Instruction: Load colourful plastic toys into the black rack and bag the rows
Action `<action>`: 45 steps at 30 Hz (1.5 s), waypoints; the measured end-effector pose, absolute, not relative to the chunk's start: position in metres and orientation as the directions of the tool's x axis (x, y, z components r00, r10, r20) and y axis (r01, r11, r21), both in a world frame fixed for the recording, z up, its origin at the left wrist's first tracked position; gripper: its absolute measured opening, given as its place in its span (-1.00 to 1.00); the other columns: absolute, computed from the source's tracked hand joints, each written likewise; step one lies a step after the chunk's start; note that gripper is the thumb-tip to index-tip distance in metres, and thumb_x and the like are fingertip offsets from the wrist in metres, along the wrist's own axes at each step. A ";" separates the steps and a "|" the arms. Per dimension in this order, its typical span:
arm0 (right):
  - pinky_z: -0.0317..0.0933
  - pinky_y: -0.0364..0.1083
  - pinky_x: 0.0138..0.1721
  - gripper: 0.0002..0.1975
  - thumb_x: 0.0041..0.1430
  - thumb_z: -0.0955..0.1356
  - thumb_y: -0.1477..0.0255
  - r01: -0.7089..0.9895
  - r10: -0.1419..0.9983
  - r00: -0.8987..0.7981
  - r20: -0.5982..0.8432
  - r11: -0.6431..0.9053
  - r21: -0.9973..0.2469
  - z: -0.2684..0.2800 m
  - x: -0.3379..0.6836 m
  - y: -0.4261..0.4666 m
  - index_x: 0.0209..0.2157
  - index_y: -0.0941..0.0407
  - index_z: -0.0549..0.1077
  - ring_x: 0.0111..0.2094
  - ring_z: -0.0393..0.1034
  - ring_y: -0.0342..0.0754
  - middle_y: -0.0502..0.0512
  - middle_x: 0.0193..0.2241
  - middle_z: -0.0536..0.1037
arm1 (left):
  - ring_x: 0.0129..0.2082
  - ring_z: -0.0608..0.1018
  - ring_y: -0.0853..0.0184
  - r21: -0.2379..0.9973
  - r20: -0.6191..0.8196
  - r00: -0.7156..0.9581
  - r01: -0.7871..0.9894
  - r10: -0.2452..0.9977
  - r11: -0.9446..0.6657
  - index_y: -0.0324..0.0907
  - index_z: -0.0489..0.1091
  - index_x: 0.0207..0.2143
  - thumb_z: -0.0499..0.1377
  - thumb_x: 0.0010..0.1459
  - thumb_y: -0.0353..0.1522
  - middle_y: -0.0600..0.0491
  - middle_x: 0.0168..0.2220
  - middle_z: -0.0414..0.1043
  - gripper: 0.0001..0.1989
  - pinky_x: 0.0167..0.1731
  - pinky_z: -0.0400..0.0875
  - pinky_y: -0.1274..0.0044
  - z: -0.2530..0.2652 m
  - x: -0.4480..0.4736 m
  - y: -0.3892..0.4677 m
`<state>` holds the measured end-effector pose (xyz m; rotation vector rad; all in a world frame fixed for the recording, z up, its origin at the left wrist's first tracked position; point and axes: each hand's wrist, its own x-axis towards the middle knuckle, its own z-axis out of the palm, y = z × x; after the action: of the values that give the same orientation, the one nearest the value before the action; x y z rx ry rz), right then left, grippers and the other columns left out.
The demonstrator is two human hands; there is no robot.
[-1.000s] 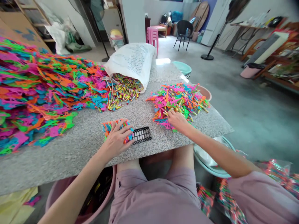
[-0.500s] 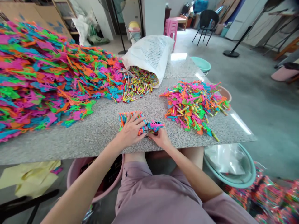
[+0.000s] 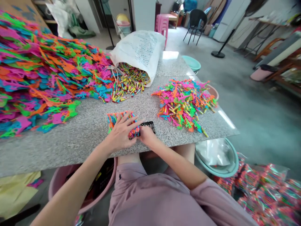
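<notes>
My left hand lies with spread fingers over a packed row of colourful plastic pieces on the granite table. Round orange-and-pink ends of that row show just past its fingertips. My right hand is closed close against those ends, its fingertips hidden and what they hold out of sight. From behind the right hand a black plastic grid sticks out to the right. The row appears to sit in this grid, though the hands cover most of it.
A large heap of flat plastic pieces covers the table's left. Yellow-and-red tubes spill from a white sack. A mixed pile lies at right. Tubs stand below the front edge, with filled clear bags on the floor.
My right hand has moved in against the row's ends, and the pink and blue pieces it held are no longer visible. More of the black grid shows. The camera view has turned rightward.
</notes>
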<state>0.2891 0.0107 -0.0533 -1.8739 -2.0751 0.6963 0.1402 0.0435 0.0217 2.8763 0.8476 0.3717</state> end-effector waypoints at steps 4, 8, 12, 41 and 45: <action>0.30 -0.06 -0.06 -0.73 0.22 0.36 0.43 0.811 0.984 -0.175 -0.032 0.125 -0.572 -0.054 0.311 -0.013 -0.06 0.22 0.48 -0.10 0.48 0.06 0.28 -0.11 0.56 | 0.36 0.12 -0.12 0.156 0.252 0.805 0.514 0.537 -0.844 -0.07 0.49 -0.01 0.22 0.12 -0.09 -0.08 0.18 0.39 -0.57 0.30 -0.13 -0.09 0.016 0.139 0.047; 0.24 0.09 0.12 -0.33 0.06 0.46 0.52 0.898 0.957 0.179 0.229 -0.064 -0.436 -0.046 0.402 -0.055 0.22 0.16 0.29 0.20 0.22 0.21 0.38 0.22 0.26 | 0.36 0.15 -0.09 0.174 0.308 0.792 0.497 0.527 -0.850 -0.10 0.52 -0.12 0.13 0.24 -0.08 -0.08 0.15 0.43 -0.66 0.29 -0.07 -0.08 0.008 0.140 0.052; 0.24 0.09 0.07 -0.60 0.23 0.23 0.67 0.966 0.930 0.239 0.278 -0.199 -0.164 -0.039 0.462 -0.073 0.04 0.15 0.45 0.04 0.30 0.17 0.32 -0.02 0.45 | 0.35 0.15 -0.12 0.206 0.321 0.784 0.490 0.531 -0.847 -0.10 0.52 -0.17 0.15 0.23 -0.08 -0.09 0.13 0.45 -0.67 0.28 -0.07 -0.11 0.006 0.142 0.053; 0.25 -0.19 -0.48 -0.88 0.14 0.34 0.37 0.228 0.986 -0.166 -0.022 0.016 -0.974 -0.063 0.373 0.001 -0.37 0.10 0.30 -0.58 0.33 -0.18 -0.13 -0.58 0.38 | 0.40 0.05 -0.05 0.205 0.137 0.830 0.510 0.540 -0.835 -0.08 0.48 -0.08 0.19 0.22 -0.13 -0.03 0.23 0.34 -0.69 0.32 -0.18 -0.06 0.021 0.133 0.052; 0.24 -0.16 -0.44 -0.90 0.04 0.36 0.42 0.209 0.995 -0.001 -0.097 -0.095 -0.973 -0.074 0.349 0.008 -0.43 0.12 0.33 -0.56 0.34 -0.14 -0.09 -0.60 0.39 | 0.40 0.03 -0.04 0.192 0.120 0.832 0.517 0.542 -0.834 -0.08 0.47 -0.08 0.17 0.23 -0.12 -0.03 0.23 0.34 -0.69 0.32 -0.18 -0.06 0.024 0.132 0.052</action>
<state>0.3490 0.0080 -0.0740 -1.4313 -1.3244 1.1826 0.1324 0.0517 0.0237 2.8602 0.8322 0.2546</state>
